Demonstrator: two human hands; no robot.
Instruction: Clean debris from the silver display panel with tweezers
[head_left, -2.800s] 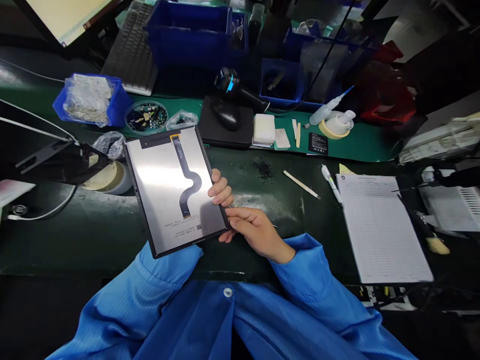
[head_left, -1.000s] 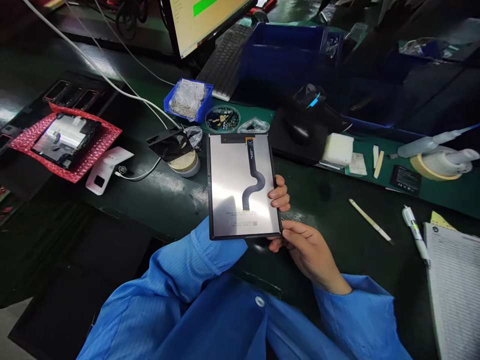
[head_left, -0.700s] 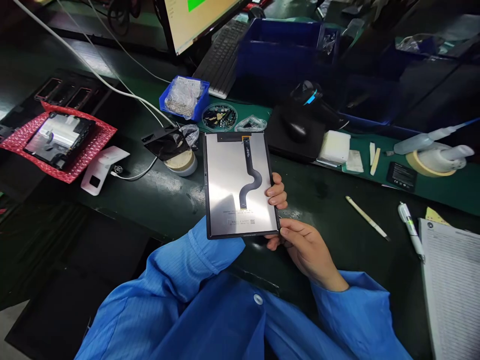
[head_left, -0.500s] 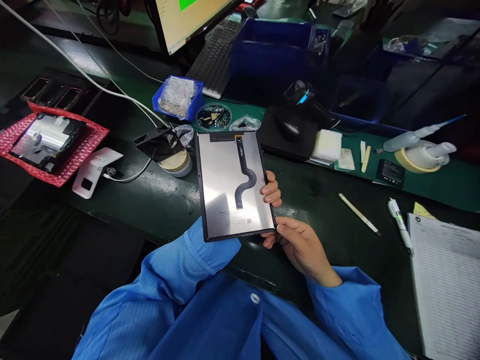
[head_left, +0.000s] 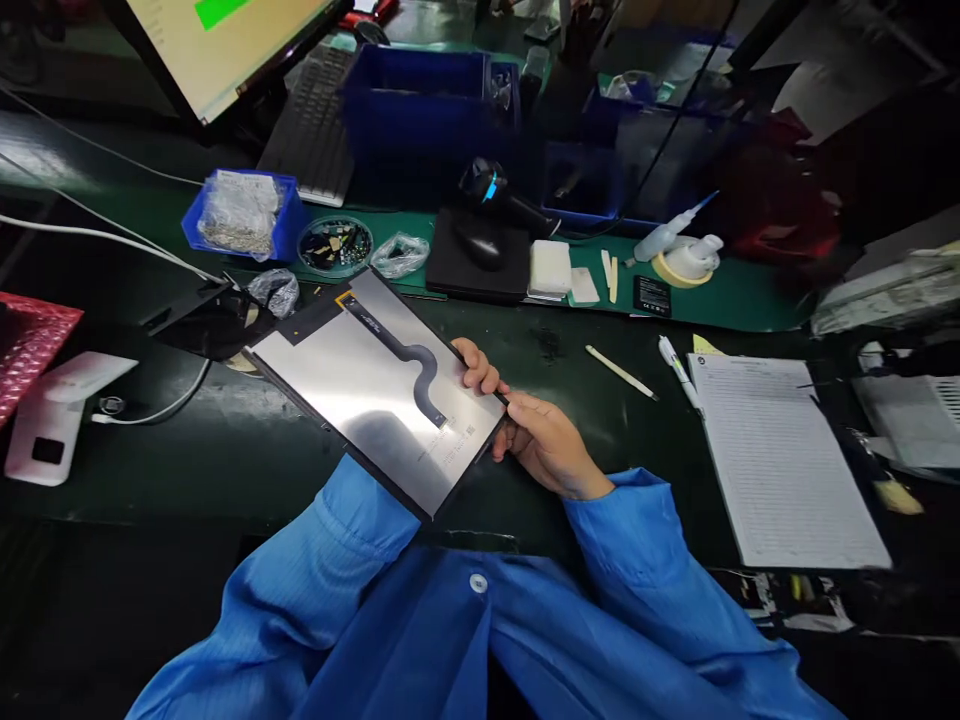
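A tablet display panel (head_left: 375,410) is held tilted above the dark bench, its silver back facing up. A black S-shaped flex cable (head_left: 420,355) runs along that back. My left hand (head_left: 478,366) supports the panel from underneath; its fingertips curl over the far right edge and the palm is hidden. At the panel's near right corner, my right hand (head_left: 551,440) pinches the edge between thumb and fingers. Both forearms are in blue sleeves.
Behind the panel stand a blue bin of small bagged parts (head_left: 244,215), a round dish of small parts (head_left: 335,245) and a mouse (head_left: 480,245). To the right lie a thin pale stick (head_left: 621,373), a pen (head_left: 679,372) and a ruled paper sheet (head_left: 787,460). A white cable (head_left: 172,400) lies left.
The panel has turned from nearly upright to slanting, its top end swinging left. My view has shifted right, showing more of the paper sheet. Both hands keep hold of the panel.
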